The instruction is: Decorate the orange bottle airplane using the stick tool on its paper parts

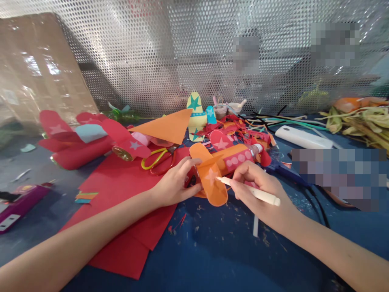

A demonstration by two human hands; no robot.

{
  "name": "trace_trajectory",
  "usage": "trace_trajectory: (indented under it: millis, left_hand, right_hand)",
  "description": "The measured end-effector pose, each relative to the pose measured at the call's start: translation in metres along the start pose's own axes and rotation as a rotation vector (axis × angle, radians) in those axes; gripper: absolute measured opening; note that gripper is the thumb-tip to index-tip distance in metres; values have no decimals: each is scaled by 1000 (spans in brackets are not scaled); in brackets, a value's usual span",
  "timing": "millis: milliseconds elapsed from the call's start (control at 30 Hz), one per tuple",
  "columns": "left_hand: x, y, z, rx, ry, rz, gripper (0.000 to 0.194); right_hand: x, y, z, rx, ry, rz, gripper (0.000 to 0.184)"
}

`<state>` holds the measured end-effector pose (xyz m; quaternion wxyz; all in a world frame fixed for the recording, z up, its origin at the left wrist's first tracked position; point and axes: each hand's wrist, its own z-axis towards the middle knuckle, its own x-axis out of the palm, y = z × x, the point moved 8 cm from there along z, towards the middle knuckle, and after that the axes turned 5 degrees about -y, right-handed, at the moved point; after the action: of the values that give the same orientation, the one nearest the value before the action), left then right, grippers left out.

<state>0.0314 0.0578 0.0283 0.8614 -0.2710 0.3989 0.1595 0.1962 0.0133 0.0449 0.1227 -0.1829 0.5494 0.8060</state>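
Note:
An orange paper airplane (229, 156), built round what looks like a plastic bottle, lies in front of me. Pink dots run along its red band, and a pale star marks its orange wing (219, 190). My left hand (178, 180) is closed on the airplane's near left end, thumb and fingers at the base of the wing. Pinched in my right hand (258, 186) is a white marker pen (263, 195), its tip at the star. Under and beside my left forearm lie red paper sheets (121, 227). Scissors (159, 158) with yellow and red handles sit behind my left hand.
A red paper airplane (82, 148) stands at left, near a cardboard box (39, 69). Behind my hands are an orange sheet (170, 125), a yellow paper airplane (196, 117) and paper scraps (243, 127). A blue glue gun (288, 172) with a black cord lies at right.

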Motion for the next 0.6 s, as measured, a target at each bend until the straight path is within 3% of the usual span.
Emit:
trace_trajectory:
  millis: [333, 600]
  left_hand:
    - [1, 3, 0, -18, 16, 4, 46]
    - [2, 3, 0, -30, 23, -3, 45]
  right_hand:
    - [2, 12, 1, -133, -16, -115, 2]
    - [4, 9, 1, -100, 5, -140, 4]
